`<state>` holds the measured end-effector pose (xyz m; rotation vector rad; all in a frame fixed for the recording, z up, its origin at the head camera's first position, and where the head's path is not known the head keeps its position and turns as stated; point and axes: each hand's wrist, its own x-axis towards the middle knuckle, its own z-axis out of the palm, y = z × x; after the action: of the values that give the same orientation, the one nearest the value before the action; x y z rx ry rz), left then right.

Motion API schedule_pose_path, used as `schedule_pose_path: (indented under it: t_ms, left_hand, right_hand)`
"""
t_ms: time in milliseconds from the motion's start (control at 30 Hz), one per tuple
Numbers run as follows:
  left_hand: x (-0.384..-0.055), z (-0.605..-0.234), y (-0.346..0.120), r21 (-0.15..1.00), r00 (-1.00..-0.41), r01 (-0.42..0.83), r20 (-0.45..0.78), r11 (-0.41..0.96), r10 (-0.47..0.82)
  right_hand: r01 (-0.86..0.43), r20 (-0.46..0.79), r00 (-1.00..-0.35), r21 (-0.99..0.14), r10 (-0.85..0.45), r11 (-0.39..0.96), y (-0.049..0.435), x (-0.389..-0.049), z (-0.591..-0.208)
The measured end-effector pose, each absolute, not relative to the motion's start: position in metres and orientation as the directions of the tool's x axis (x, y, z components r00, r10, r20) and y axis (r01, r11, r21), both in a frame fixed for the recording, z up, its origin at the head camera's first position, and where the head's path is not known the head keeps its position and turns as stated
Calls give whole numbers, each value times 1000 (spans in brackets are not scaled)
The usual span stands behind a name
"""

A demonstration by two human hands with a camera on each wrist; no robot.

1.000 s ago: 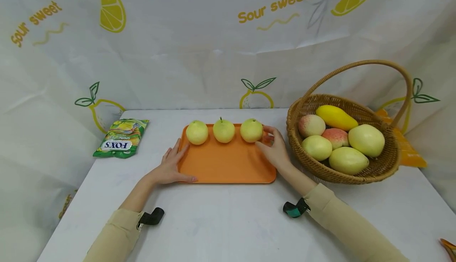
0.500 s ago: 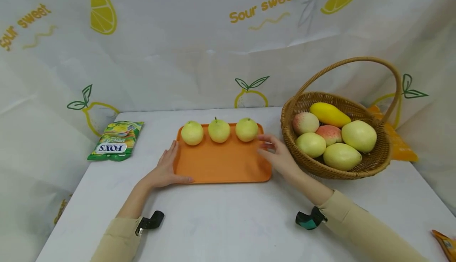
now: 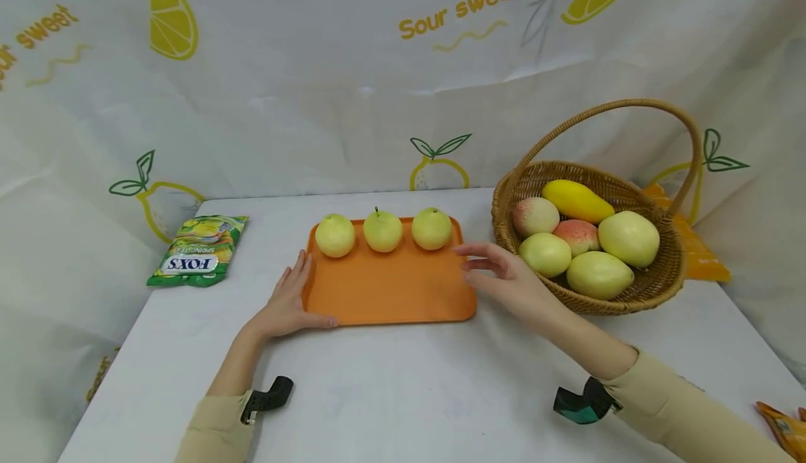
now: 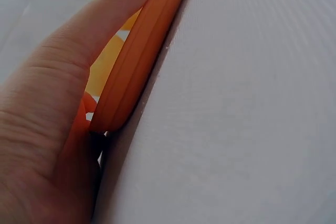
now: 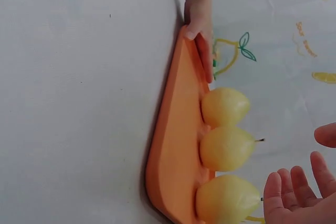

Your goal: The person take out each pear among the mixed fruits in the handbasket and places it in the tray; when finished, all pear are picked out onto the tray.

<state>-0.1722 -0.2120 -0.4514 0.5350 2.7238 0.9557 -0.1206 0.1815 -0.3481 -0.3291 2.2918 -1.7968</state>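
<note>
In the head view, three pale yellow pears (image 3: 383, 231) stand in a row along the far side of an orange tray (image 3: 390, 288). My left hand (image 3: 286, 305) rests at the tray's left end, its fingers stretched along the side edge and its thumb at the near edge. The left wrist view shows that thumb (image 4: 58, 61) lying along the orange rim. Beside the tray's right edge, my right hand (image 3: 504, 278) holds nothing, its fingers loosely bent. In the right wrist view, its fingers (image 5: 302, 190) are apart from the closest pear (image 5: 228, 200).
A wicker basket (image 3: 675, 257) with a tall handle stands to the right, holding several fruits, including a yellow mango (image 3: 578, 200) and peaches. Behind it lies an orange packet (image 3: 699, 253). A green FOX'S bag (image 3: 198, 250) lies at left; another packet (image 3: 783, 428) is at the lower right.
My right hand has drawn away from the right-hand pear, moving toward me and to the right. The left hand stays at the tray's left end. The head view has shifted slightly.
</note>
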Motion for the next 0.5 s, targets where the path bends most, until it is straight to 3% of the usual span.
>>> schedule_pose_path:
  t_ms: [233,500]
  left_hand:
    - [-172,-454,-212,634,-915,279,-53,721,401]
    - [-171,-453,-213,644,-920,270,-46,716,388]
  right_hand:
    - [-55,-34,-948,-962,-318,268,198,-114,-327]
    - [-162,66,-959,-926,-277,340,228,-114,-309]
